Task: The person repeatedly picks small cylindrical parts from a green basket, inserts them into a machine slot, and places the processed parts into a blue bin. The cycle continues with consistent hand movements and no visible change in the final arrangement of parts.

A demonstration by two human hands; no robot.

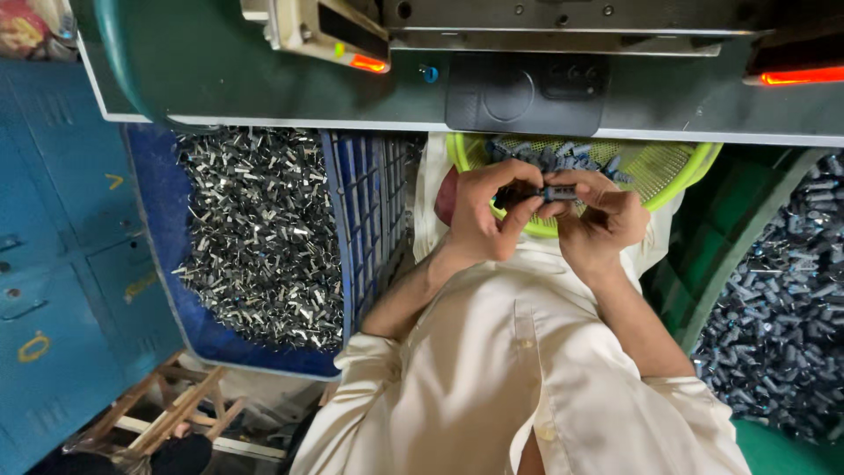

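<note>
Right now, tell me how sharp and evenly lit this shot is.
Head view: the hands, left hand and right hand, and the small dark part they share are fairly sharp; the red lights glow overexposed; the blue crate of shiny metal pieces glints; edges bend from the wide lens.

The person wears a cream, short-sleeved shirt (519, 378) with a buttoned front; two pale buttons show along the placket toward 6 o'clock. Its sleeves are rolled into thick cuffs above the elbows, one at 8 o'clock, one at 4 o'clock. Both forearms are bare, with no watch, ring or glove.
</note>
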